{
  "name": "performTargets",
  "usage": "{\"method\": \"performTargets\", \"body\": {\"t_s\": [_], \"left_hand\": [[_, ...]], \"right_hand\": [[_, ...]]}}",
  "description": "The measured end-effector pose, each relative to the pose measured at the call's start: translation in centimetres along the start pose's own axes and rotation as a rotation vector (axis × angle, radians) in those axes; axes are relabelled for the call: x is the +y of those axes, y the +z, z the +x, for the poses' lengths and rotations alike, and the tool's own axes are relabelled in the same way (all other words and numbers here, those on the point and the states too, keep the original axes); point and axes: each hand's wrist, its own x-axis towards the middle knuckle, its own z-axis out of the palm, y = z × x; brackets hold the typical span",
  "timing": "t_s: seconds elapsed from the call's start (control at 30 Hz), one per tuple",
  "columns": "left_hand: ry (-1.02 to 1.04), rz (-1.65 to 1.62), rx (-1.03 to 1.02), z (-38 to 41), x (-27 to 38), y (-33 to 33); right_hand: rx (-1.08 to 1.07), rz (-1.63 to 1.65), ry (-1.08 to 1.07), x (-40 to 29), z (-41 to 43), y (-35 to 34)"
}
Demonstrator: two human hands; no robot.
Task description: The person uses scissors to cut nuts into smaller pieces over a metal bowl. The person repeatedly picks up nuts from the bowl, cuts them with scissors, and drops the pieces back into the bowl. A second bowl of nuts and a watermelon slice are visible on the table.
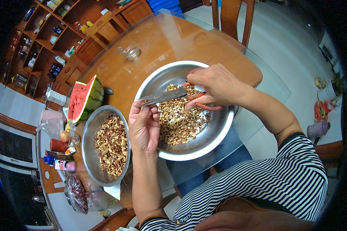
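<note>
My right hand [219, 83] grips a pair of scissors [167, 96] by its orange handles. The dark metal blades point left, slightly apart, towards the fingertips of my left hand [144, 125]. Those fingertips are pinched around a small brownish piece between the blades, partly hidden. Below both hands stands a wide stainless steel basin [190, 156], with chopped tan and reddish-brown dried pieces [176, 131] spread over its bottom. Left of my left wrist, a smaller steel bowl [85, 147] holds larger pieces of similar look [111, 145].
A cut watermelon wedge [88, 98] rests behind the smaller bowl. Farther back on the glass-topped wooden table [162, 46] is a clear glass [132, 53]. A plastic bag of dark red contents [76, 193] lies at left. Wooden chairs [234, 20] surround the table.
</note>
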Motion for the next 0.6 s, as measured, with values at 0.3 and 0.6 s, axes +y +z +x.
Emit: {"method": "performTargets", "body": {"t_s": [0.3,0.6], "left_hand": [[0.007,0.023,0.036,0.06,-0.07,-0.06],[-0.014,-0.001,0.034,0.05,-0.02,-0.56]], "right_hand": [[-0.044,0.026,0.016,0.04,-0.12,0.07],[-0.135,0.075,0.044,0.20,-0.12,-0.14]]}}
